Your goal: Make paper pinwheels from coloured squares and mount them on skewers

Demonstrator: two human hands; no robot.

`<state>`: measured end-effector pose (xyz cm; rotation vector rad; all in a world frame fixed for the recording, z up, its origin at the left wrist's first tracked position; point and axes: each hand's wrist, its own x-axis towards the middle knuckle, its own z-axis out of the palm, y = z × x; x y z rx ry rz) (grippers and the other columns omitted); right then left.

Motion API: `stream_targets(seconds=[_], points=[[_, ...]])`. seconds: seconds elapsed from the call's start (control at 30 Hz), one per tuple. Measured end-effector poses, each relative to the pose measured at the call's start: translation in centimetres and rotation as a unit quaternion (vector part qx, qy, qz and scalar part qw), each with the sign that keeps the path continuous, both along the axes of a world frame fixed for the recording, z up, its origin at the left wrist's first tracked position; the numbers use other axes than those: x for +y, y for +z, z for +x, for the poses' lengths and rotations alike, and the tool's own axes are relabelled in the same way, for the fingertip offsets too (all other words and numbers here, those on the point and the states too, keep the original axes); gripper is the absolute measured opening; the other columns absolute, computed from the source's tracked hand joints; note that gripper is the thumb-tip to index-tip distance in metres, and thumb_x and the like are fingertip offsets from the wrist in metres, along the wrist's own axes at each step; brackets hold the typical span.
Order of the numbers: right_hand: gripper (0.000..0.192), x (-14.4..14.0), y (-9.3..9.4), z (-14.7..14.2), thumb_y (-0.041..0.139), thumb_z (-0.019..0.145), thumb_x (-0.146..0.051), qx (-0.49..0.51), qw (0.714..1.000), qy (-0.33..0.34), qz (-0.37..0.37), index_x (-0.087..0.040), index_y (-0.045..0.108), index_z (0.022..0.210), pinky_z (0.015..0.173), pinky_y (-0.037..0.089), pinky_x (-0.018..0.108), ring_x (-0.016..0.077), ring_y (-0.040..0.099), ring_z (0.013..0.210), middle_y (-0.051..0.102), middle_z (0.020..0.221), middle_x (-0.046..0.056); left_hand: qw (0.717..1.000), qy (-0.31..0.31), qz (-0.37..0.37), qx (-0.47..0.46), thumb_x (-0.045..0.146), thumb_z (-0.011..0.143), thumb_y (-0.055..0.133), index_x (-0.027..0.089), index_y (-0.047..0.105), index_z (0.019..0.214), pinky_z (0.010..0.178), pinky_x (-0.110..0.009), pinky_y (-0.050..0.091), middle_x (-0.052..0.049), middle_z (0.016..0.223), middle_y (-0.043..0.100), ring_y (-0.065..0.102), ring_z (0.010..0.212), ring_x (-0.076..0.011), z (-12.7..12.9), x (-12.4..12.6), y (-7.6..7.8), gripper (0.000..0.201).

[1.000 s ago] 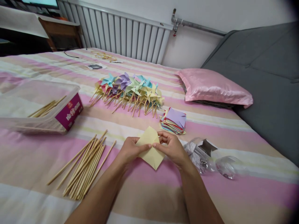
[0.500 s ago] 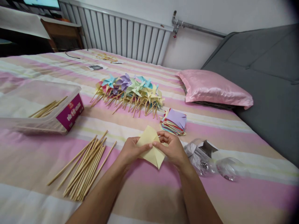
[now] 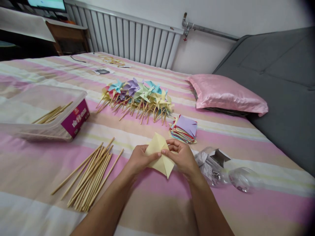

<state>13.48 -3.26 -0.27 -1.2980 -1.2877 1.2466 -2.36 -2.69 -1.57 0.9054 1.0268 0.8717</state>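
Both hands have drawn a little closer together over the last second, and the yellow paper square [image 3: 159,157] now shows more fold, its lower corner hanging as a narrower point than before; I judge the folding of its flaps toward the middle to be under way rather than finished. The left hand [image 3: 139,160] grasps the paper's left side, thumb on top; the right hand [image 3: 182,157] pinches the paper near its centre with curled fingers; the paper sits between them, just above the striped bed [image 3: 157,203].

To the left lie loose wooden sticks [image 3: 91,177] fanned on the bed; beyond them a clear plastic box [image 3: 36,111] holds more sticks; its magenta label [image 3: 77,117] carries a small red logo and white characters too small to read. Ahead, a heap of finished pinwheels [image 3: 140,95] rests on its sticks; a stack of coloured paper squares [image 3: 184,128] lies just beyond the right hand. A clear bag [image 3: 213,164] with small metal bits lies near the right wrist; a clear lid [image 3: 242,180] sits beside it; a pink pillow [image 3: 226,95] lies further back.
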Motion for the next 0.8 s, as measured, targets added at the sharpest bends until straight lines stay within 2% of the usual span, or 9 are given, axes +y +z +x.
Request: stream_targets(seconds=[0.17, 0.27, 0.4, 0.5, 0.57, 0.67, 0.73, 0.8], points=[[0.026, 0.0, 0.0, -0.1, 0.069, 0.068, -0.03, -0.03, 0.999, 0.006, 0.025, -0.017, 0.063, 0.09, 0.06, 0.048, 0.027, 0.0174, 0.063, 0.068, 0.068, 0.076, 0.004, 0.999, 0.007, -0.015, -0.034, 0.034, 0.053, 0.08, 0.006, 0.071, 0.082, 0.055, -0.025, 0.042, -0.01, 0.068, 0.069, 0.061, 0.06, -0.0181, 0.0, -0.3, 0.7, 0.042], [0.032, 0.0, 0.4, 0.0, 0.071, 0.068, -0.032, -0.077, 0.993, -0.009, 0.088, -0.018, 0.063, 0.095, 0.076, 0.048, 0.033, 0.0198, 0.062, 0.083, 0.068, 0.089, 0.006, 0.998, 0.025, -0.023, -0.056, 0.031, 0.054, 0.08, 0.005, 0.071, 0.078, 0.054, -0.024, 0.041, -0.009, 0.065, 0.068, 0.059, 0.055, -0.016, -0.1, -0.4, 1.1, 0.037], [0.04, 0.0, 1.1, 0.8, 0.071, 0.068, -0.033, -0.094, 0.976, -0.077, 0.179, -0.022, 0.06, 0.106, 0.097, 0.038, 0.04, 0.0228, 0.054, 0.108, 0.062, 0.112, 0.007, 0.994, 0.059, -0.036, -0.08, 0.028, 0.056, 0.078, 0.005, 0.07, 0.08, 0.056, -0.026, 0.044, -0.011, 0.069, 0.07, 0.061, 0.058, -0.0182, -0.4, -0.3, 1.4, 0.034], [0.029, 0.1, 1.3, 1.8, 0.067, 0.073, -0.029, -0.05, 0.969, -0.105, 0.217, -0.023, 0.062, 0.101, 0.094, 0.041, 0.039, 0.0211, 0.056, 0.101, 0.064, 0.105, 0.006, 0.991, 0.09, -0.049, -0.085, 0.026, 0.057, 0.076, 0.005, 0.069, 0.081, 0.057, -0.027, 0.044, -0.012, 0.072, 0.07, 0.062, 0.061, -0.0195, -0.7, -0.1, 1.3, 0.033], [0.019, 0.0, 1.4, 2.5, 0.065, 0.074, -0.026, -0.04, 0.974, -0.073, 0.212, -0.023, 0.066, 0.093, 0.084, 0.046, 0.036, 0.0192, 0.06, 0.088, 0.066, 0.093, 0.005, 0.988, 0.106, -0.059, -0.097, 0.025, 0.057, 0.075, 0.005, 0.069, 0.082, 0.057, -0.026, 0.044, -0.011, 0.071, 0.07, 0.061, 0.06, -0.0181, -0.8, 0.0, 1.3, 0.032], [0.018, -0.3, 1.5, 3.0, 0.065, 0.074, -0.023, -0.07, 0.982, 0.035, 0.171, -0.024, 0.069, 0.092, 0.074, 0.051, 0.034, 0.0182, 0.063, 0.077, 0.069, 0.081, 0.003, 0.984, 0.109, -0.073, -0.119, 0.021, 0.058, 0.074, 0.006, 0.069, 0.082, 0.055, -0.023, 0.042, -0.01, 0.069, 0.07, 0.059, 0.057, -0.0149, -0.8, 0.2, 1.3, 0.029], [0.024, -0.5, 1.6, 3.1, 0.064, 0.075, -0.021, -0.078, 0.982, 0.097, 0.14, -0.026, 0.069, 0.098, 0.071, 0.053, 0.034, 0.0175, 0.065, 0.072, 0.07, 0.082, 0.002, 0.983, 0.103, -0.084, -0.128, 0.018, 0.058, 0.073, 0.006, 0.069, 0.081, 0.055, -0.023, 0.043, -0.009, 0.069, 0.07, 0.06, 0.058, -0.0147, -0.8, 0.2, 1.5, 0.026], [0.026, -0.7, 1.7, 2.9, 0.063, 0.076, -0.02, -0.077, 0.981, 0.13, 0.121, -0.028, 0.069, 0.1, 0.071, 0.054, 0.034, 0.0175, 0.067, 0.074, 0.072, 0.09, 0.002, 0.982, 0.094, -0.096, -0.13, 0.016, 0.058, 0.072, 0.006, 0.07, 0.081, 0.056, -0.023, 0.044, -0.009, 0.068, 0.07, 0.06, 0.059, -0.0155, -0.8, 0.1, 1.7, 0.024]])
